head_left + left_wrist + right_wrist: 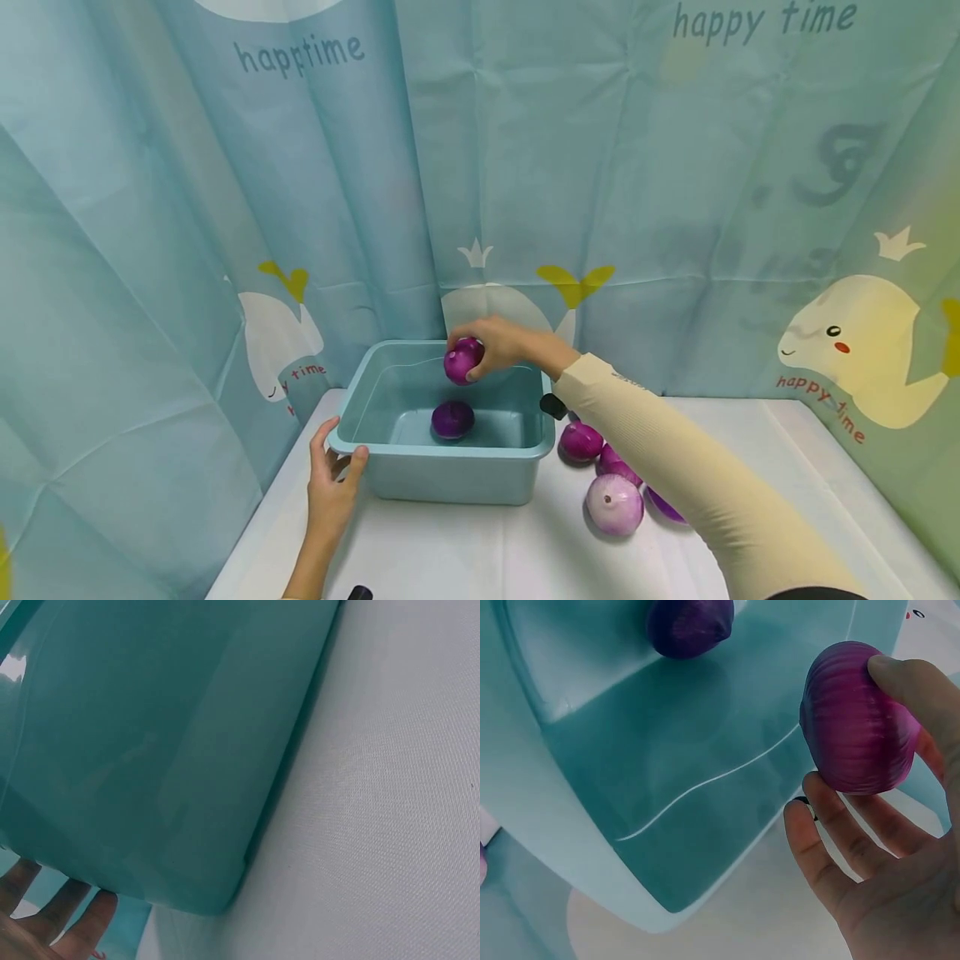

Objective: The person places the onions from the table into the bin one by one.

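My right hand point(495, 343) grips a purple onion point(462, 363) above the blue-green plastic basin point(450, 479). In the right wrist view the thumb lies on one side of that onion point(859, 720), with fingers behind and below it. A second purple onion point(452, 419) rests on the basin floor. My left hand point(333, 483) holds the basin's near left corner, thumb at the front and fingers along the left side. The left wrist view shows these fingers point(90, 922) against the basin wall point(150, 765).
To the right of the basin, several onions lie on the white tabletop point(465, 550), among them a paler one point(615, 505) and a purple one point(581, 442); my right sleeve partly covers the group. A blue curtain point(525, 167) with whale prints hangs behind the table.
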Tool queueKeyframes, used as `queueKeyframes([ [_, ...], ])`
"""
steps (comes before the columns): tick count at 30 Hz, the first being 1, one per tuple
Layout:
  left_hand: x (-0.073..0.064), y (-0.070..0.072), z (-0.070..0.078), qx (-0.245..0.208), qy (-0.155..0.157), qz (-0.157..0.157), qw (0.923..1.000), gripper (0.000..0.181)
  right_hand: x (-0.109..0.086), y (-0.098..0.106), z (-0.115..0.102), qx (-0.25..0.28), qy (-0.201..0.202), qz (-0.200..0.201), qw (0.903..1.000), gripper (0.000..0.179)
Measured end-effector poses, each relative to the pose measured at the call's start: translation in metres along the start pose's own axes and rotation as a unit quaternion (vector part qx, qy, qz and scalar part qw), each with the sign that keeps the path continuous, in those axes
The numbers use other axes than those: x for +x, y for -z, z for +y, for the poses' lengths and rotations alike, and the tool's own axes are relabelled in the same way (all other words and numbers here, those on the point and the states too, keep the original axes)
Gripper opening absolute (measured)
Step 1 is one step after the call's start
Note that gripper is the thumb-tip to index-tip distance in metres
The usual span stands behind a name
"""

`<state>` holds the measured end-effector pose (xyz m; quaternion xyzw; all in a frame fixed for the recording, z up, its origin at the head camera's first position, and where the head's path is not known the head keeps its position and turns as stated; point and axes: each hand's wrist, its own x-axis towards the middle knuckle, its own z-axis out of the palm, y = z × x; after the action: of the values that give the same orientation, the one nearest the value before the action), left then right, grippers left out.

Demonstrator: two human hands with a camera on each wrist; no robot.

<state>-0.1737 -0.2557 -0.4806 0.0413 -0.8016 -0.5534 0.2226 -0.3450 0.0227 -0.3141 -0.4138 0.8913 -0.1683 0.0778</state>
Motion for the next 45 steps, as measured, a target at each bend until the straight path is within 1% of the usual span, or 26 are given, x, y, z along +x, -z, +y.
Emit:
queueKeyframes([
  [4, 0.0, 0.0, 0.0, 0.0, -0.001, -0.001, 1.0, 0.067, -0.001, -0.001, 0.001, 0.003, 0.0, -0.002, 1.0, 0.051],
  [9, -0.001, 0.0, -0.001, -0.009, -0.001, -0.006, 0.9999, 0.067, -0.002, -0.002, 0.003, 0.011, -0.002, -0.013, 0.9999, 0.069],
  [12, -0.001, -0.001, -0.001, -0.009, 0.001, -0.007, 0.9999, 0.067, -0.003, -0.003, 0.004, 0.01, 0.001, -0.011, 0.9999, 0.077],
  [18, -0.001, -0.001, -0.001, -0.009, -0.001, -0.005, 0.9999, 0.067, -0.009, -0.002, 0.007, 0.014, 0.01, -0.004, 0.9998, 0.078],
  [24, 0.0, -0.002, 0.0, -0.009, -0.005, -0.005, 0.9999, 0.068, -0.026, 0.002, 0.019, 0.028, 0.015, 0.012, 0.9994, 0.076],
  [29, 0.001, -0.004, -0.001, -0.003, -0.013, -0.002, 0.9999, 0.067, -0.05, 0.004, 0.037, 0.049, 0.033, 0.037, 0.9976, 0.076],
  [34, 0.001, -0.004, -0.002, -0.001, -0.014, 0.001, 0.9999, 0.066, -0.082, 0.0, 0.054, 0.055, 0.054, 0.069, 0.9946, 0.074],
  [39, 0.0, -0.003, -0.001, -0.01, -0.011, -0.001, 0.9999, 0.068, -0.122, -0.009, 0.066, 0.059, 0.048, 0.099, 0.9922, 0.073],
  [45, 0.0, -0.002, 0.0, -0.005, -0.006, 0.002, 1.0, 0.067, -0.17, -0.026, 0.085, 0.075, 0.035, 0.136, 0.9872, 0.071],
])
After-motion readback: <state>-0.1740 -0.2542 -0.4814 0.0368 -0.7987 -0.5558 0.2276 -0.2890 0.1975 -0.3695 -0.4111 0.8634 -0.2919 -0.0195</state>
